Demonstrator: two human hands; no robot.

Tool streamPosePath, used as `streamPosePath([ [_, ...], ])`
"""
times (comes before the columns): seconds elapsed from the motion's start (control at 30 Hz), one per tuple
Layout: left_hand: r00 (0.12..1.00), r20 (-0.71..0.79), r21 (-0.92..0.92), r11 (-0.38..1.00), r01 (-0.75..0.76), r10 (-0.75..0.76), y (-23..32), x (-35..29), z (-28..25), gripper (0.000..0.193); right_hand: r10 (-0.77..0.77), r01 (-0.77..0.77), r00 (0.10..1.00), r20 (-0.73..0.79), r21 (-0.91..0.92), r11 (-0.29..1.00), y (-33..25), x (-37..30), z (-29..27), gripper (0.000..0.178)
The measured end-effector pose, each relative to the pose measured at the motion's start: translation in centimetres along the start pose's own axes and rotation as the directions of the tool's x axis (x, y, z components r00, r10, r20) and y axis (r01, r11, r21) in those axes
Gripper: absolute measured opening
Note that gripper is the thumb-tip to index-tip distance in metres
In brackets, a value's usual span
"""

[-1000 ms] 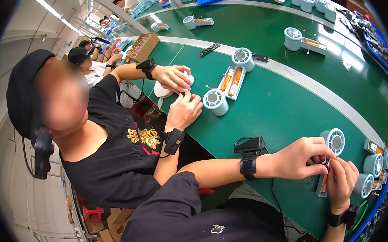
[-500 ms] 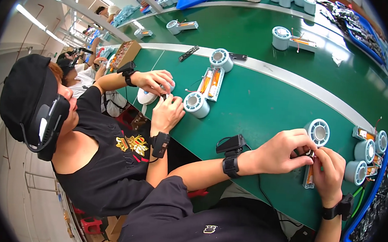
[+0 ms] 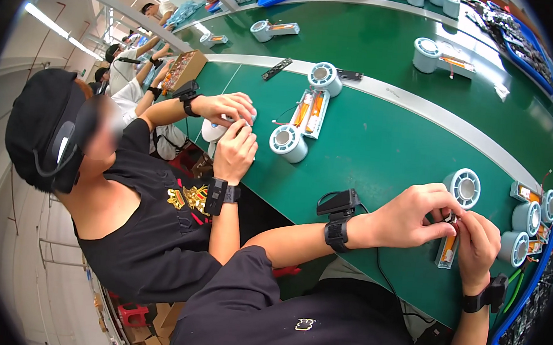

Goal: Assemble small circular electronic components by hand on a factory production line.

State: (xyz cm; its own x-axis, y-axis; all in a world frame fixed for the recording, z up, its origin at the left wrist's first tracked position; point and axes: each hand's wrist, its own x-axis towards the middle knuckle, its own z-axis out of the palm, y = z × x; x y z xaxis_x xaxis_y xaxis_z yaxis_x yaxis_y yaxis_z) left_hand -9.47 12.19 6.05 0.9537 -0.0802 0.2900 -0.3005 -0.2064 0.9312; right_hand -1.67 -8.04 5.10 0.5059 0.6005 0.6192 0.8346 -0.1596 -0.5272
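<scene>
Fingertips of the left hand (image 3: 418,214) and right hand (image 3: 480,241) pinch a small dark part (image 3: 450,218), seemingly not yet fixed. Under them, a pale-blue unit (image 3: 464,197) has its round head (image 3: 465,184) at twelve o'clock, open handle (image 3: 445,258) at six, orange insert (image 3: 450,243) apparently in place. Similar units (image 3: 526,219) stand at three o'clock, handles uncovered; another pair (image 3: 317,114) at ten looks equally unfinished.

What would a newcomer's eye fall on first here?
The co-worker in a black cap, filling the left side. Then, at right, the wearer's left hand and right hand, fingertips meeting at a small part below a pale-blue round head. The green table stretches before both people.
</scene>
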Motion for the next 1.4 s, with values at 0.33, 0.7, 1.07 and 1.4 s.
streamPosePath([
  [0.33, 1.000, -0.025, -0.044, 0.999, 0.005, -0.006, -0.5, -0.2, 0.3, 0.026, -0.017, 0.023, 0.998, 0.068, -0.102, 0.995, -0.1, -0.5, -0.3, 0.024],
  [0.7, 0.998, -0.052, -0.084, 0.996, -0.035, 0.031, -1.4, -0.5, 0.8, 0.025, -0.038, 0.052, 0.996, 0.086, -0.173, 0.984, -0.3, -0.4, 0.0, 0.020],
  [1.07, 0.995, 0.082, -0.213, 0.974, 0.075, -0.058, -2.1, -0.1, 0.6, 0.024, 0.192, -0.191, 0.981, -0.008, 0.071, 0.979, 0.4, -0.5, 0.5, 0.019],
  [1.4, 0.961, 0.163, -0.328, 0.907, 0.265, -0.222, -0.5, -0.3, 0.4, 0.022, 0.076, -0.076, 0.997, -0.023, -0.006, 0.997, 0.4, -0.5, 0.4, 0.019],
])
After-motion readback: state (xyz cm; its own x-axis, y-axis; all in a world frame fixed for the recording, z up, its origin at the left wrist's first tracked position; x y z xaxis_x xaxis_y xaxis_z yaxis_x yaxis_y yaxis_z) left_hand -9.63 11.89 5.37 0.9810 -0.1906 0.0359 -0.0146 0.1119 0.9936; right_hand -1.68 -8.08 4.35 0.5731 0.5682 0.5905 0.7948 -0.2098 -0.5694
